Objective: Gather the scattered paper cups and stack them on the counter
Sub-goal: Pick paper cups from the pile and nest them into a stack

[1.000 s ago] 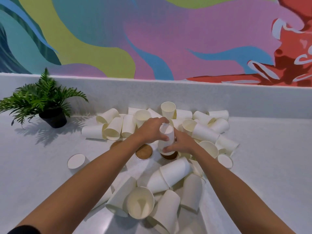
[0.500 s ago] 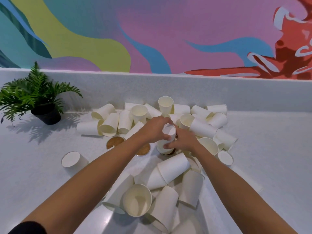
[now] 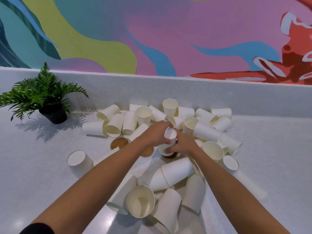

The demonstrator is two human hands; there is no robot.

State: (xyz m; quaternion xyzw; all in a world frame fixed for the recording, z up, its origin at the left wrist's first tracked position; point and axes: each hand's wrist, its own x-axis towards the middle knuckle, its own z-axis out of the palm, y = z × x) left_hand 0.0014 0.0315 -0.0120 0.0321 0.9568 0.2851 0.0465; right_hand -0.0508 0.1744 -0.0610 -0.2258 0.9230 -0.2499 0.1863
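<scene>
Several white paper cups lie scattered on the white counter [image 3: 270, 149]. In the middle stands an upside-down stack of cups [image 3: 169, 137]. My left hand [image 3: 156, 132] grips the stack's top cup from the left. My right hand [image 3: 183, 144] holds the stack lower down from the right. A single cup [image 3: 79, 162] stands upside down at the left. More loose cups [image 3: 140, 201] lie near me, and a heap of them [image 3: 206, 132] is behind my hands. The foot of the stack is hidden by my hands.
A small potted fern [image 3: 43, 97] stands at the back left. Brown cork coasters [image 3: 119, 143] lie left of my hands. A low white backsplash [image 3: 219, 93] runs along the back under a colourful mural.
My hands and the stack stay where they were among the cups. The camera has tilted slightly, so the scene shifted in the frame.
</scene>
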